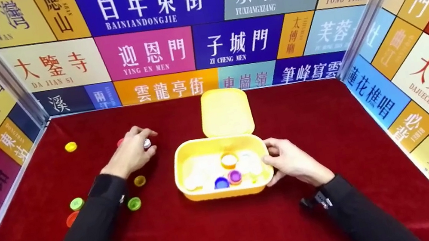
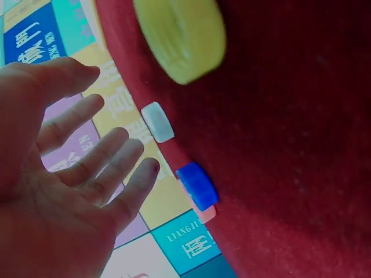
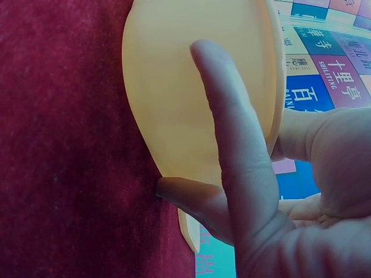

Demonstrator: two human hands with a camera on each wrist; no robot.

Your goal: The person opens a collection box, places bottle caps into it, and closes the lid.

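My left hand (image 1: pixel 128 154) reaches over the cloth left of the box, fingers spread, with a white bottle cap (image 1: pixel 146 143) between thumb and fingers in the head view. In the left wrist view the white cap (image 2: pixel 157 122) stands apart from the fingertips, near a blue cap (image 2: pixel 197 186) and a partly hidden pink one (image 2: pixel 207 214). A yellow cap (image 2: pixel 184 37) looms closer. With my right hand (image 1: pixel 293 162) I grip the right end of a yellow plastic box (image 1: pixel 226 192), one finger lying along its outer wall (image 3: pixel 168 104). Inside are blue (image 1: pixel 221 182), purple (image 1: pixel 235 177) and orange (image 1: pixel 229 160) caps.
The box's lid (image 1: pixel 226 112) lies open behind it. Loose caps sit on the red cloth (image 1: pixel 233 235) at left: yellow (image 1: pixel 70 146), darker yellow (image 1: pixel 139 180), green (image 1: pixel 134 203), another green (image 1: pixel 76 203) and red-orange (image 1: pixel 72 218). Printed walls (image 1: pixel 151 2) bound the back and sides.
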